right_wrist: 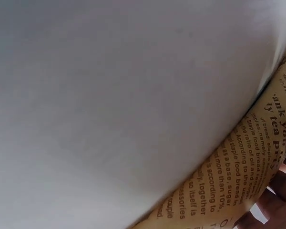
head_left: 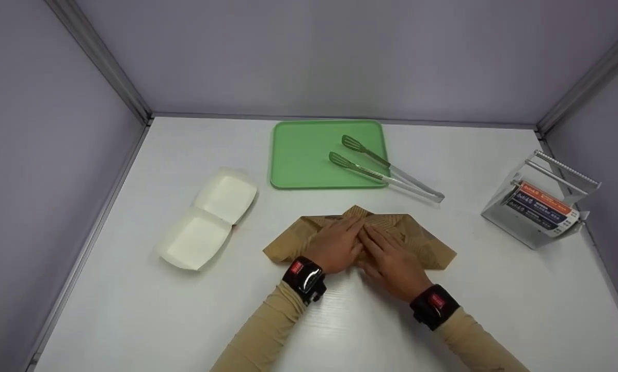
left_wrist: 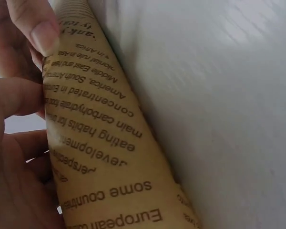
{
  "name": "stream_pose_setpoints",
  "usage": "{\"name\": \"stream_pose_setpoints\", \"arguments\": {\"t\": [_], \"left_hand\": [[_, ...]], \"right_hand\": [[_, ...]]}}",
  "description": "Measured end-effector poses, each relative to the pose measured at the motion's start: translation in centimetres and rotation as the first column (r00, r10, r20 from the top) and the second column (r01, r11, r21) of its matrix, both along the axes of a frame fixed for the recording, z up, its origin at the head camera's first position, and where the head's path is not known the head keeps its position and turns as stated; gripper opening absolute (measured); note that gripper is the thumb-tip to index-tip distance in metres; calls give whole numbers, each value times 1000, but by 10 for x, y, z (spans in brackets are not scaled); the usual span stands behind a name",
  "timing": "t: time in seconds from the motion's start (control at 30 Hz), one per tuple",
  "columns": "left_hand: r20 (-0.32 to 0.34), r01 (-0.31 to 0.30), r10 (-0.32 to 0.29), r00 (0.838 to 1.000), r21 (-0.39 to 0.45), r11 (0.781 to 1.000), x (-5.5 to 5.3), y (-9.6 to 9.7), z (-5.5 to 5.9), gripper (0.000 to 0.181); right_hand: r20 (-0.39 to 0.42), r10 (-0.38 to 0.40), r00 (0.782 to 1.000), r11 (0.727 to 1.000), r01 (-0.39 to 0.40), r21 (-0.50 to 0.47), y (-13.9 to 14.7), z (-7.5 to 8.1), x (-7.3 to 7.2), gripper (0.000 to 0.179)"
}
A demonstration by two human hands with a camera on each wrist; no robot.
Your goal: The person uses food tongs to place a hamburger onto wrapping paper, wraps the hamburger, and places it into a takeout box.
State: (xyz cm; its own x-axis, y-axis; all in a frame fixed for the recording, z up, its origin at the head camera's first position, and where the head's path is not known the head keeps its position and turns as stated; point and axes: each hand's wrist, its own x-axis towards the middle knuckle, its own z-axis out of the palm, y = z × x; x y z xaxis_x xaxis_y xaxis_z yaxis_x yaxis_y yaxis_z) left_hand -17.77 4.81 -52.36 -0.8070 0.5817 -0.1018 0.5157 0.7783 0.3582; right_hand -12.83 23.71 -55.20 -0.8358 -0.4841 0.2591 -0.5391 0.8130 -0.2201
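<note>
A sheet of brown printed wrapping paper [head_left: 428, 247] is folded into a wide shape in front of the person, its two ends spread out to the sides. The left hand [head_left: 334, 247] grips its middle from the left, fingers laid over the top. Close beside it the right hand [head_left: 395, 264] holds the same fold, the fingertips of both nearly meeting. In the left wrist view the paper [left_wrist: 95, 133] curves as a roll with fingers behind it. The right wrist view shows the rolled paper edge [right_wrist: 224, 176] and fingers at the lower right. Whatever the paper may enclose is hidden.
An opened white clamshell box [head_left: 197, 237] lies to the left. Behind the paper is a green tray [head_left: 303, 155], with tongs [head_left: 404, 181] resting partly on it. At the right stands a metal holder [head_left: 515, 222] containing printed packets [head_left: 541, 204]. Panels wall the table's back and sides.
</note>
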Motion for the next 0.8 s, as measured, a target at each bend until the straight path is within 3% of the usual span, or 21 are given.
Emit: {"name": "stream_pose_setpoints", "arguments": {"t": [0.23,0.5,0.8], "left_hand": [[32,4,-5,999,26,1000,-1,-2,-4,63],[34,-14,11,999,97,995,-3,-4,-7,63],[29,-34,31,999,126,991,-2,-4,-7,62]], "right_hand": [[43,-28,999,999,30,-40,-3,2,-4,66],[49,-28,998,999,29,-20,-7,4,-9,55],[1,-1,1000,1000,1,-7,-9,3,-10,53]]}}
